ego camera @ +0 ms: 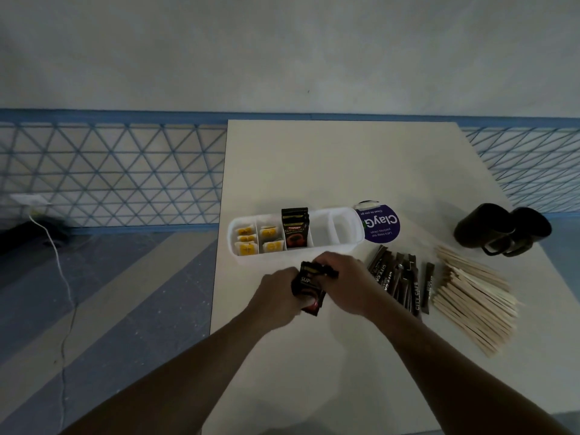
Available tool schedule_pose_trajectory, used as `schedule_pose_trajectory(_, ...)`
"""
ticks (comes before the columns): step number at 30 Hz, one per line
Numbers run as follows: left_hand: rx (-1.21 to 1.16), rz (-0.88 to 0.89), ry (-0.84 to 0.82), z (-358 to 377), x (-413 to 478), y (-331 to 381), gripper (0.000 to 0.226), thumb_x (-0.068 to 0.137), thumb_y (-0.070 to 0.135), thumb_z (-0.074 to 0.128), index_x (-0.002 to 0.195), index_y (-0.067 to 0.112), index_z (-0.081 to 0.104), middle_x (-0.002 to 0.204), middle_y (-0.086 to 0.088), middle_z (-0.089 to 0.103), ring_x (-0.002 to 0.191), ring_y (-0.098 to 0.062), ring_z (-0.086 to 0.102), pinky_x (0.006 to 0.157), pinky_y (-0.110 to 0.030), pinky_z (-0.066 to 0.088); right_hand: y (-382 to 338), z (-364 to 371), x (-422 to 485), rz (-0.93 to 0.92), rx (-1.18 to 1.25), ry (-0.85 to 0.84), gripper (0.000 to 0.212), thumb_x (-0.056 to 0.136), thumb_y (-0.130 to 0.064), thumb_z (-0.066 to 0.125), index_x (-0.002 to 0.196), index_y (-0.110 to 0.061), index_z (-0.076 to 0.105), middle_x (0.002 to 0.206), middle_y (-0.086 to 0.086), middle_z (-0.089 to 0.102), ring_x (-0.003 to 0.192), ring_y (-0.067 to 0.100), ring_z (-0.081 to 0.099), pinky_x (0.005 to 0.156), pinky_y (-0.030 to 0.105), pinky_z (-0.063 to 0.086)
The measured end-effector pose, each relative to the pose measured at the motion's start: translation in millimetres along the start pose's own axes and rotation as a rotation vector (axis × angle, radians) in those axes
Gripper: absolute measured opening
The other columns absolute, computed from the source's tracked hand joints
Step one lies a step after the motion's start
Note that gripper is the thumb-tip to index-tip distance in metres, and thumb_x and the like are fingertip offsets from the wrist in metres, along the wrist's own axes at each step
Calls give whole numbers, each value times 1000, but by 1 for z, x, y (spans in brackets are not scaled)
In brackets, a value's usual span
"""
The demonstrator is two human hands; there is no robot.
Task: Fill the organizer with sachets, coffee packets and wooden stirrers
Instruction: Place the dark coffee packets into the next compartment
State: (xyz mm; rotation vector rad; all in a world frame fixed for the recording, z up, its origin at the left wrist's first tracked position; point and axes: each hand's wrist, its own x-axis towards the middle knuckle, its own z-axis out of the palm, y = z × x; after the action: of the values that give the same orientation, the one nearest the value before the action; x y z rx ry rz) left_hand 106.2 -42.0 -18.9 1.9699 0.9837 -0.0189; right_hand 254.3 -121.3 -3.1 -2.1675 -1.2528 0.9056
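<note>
A white organizer (351,243) lies across the table, just beyond my hands. Its two left compartments hold yellow sachets (246,243), and the middle one holds upright black coffee packets (295,229). The two right compartments look bare. My left hand (276,291) and my right hand (343,285) together grip a small stack of black coffee packets (309,288) just in front of the organizer. Brown stick sachets (400,282) lie to the right of my right hand. A pile of wooden stirrers (474,299) lies further right.
A purple round label (381,226) sits behind the organizer's right end. Two dark mugs (499,229) stand at the table's right edge. The table's left edge runs close to the organizer; a white cable (64,277) trails on the floor below.
</note>
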Motion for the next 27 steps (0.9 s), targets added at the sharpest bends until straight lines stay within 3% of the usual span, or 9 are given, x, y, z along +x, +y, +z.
schedule_pose_trajectory(2, -76, 23, 46, -11, 1, 10, 25, 84, 24, 74, 105, 18, 61, 97, 1, 72, 69, -9, 72, 66, -22, 57, -5, -10, 5, 7, 107, 53, 23, 88, -21, 72, 108, -30, 64, 85, -6, 70, 71, 8, 66, 60, 20, 50)
schedule_pose_trajectory(4, -182, 57, 111, -22, 4, 19, 24, 82, 20, 76, 103, 21, 64, 94, 2, 72, 67, -11, 72, 69, -30, 60, -11, -20, 11, 10, 210, 80, 32, 83, -18, 77, 109, -29, 63, 84, -2, 74, 72, 13, 69, 64, 29, 55)
schedule_pose_trajectory(6, -245, 85, 166, -29, 10, 26, 25, 81, 18, 78, 101, 23, 65, 92, 2, 72, 68, -12, 71, 70, -32, 60, -17, -27, 16, -8, 228, 71, 32, 84, -11, 75, 110, -23, 63, 78, 1, 74, 64, 10, 66, 57, 27, 50)
schedule_pose_trajectory(10, -198, 105, 256, -44, 19, 39, 26, 78, 18, 79, 95, 26, 61, 83, 14, 65, 73, -1, 63, 65, -11, 48, -30, -35, 26, -59, 175, 100, 19, 88, -10, 67, 103, -20, 64, 68, -2, 69, 51, 2, 59, 51, 25, 45)
schedule_pose_trajectory(13, -155, 96, 280, -50, 24, 47, 26, 83, 14, 73, 98, 27, 55, 77, 18, 58, 68, 4, 55, 59, -4, 42, -41, -38, 29, -83, 171, 144, 41, 88, -6, 63, 119, -31, 56, 73, -5, 69, 55, 2, 62, 51, 23, 48)
schedule_pose_trajectory(16, -47, 88, 261, -55, 33, 49, 11, 89, 16, 64, 100, 14, 62, 85, 7, 67, 72, -5, 59, 55, -11, 39, -48, -39, 31, -151, 135, 160, 60, 88, 1, 56, 129, -43, 48, 79, -4, 70, 64, 11, 66, 50, 22, 51)
schedule_pose_trajectory(21, 46, 33, 223, -64, 42, 53, 15, 90, 15, 61, 104, 11, 62, 89, 1, 65, 79, -17, 58, 61, -24, 41, -51, -37, 39, -247, -18, 151, 46, 88, 5, 52, 124, -23, 57, 89, -4, 68, 75, 10, 62, 58, 19, 48)
schedule_pose_trajectory(24, 79, 12, 221, -67, 47, 53, 20, 89, 16, 63, 108, 9, 63, 96, -6, 69, 86, -22, 61, 71, -29, 45, -50, -37, 49, -301, -117, 155, 28, 86, 4, 53, 109, -11, 59, 83, 1, 67, 73, 20, 61, 62, 37, 52)
schedule_pose_trajectory(27, 45, 10, 213, -65, 51, 47, 28, 86, 19, 69, 111, 10, 61, 100, -6, 67, 89, -22, 62, 74, -30, 47, -48, -38, 60, -285, -204, 183, 15, 84, 0, 57, 97, -7, 61, 76, 5, 67, 67, 25, 60, 58, 39, 50)
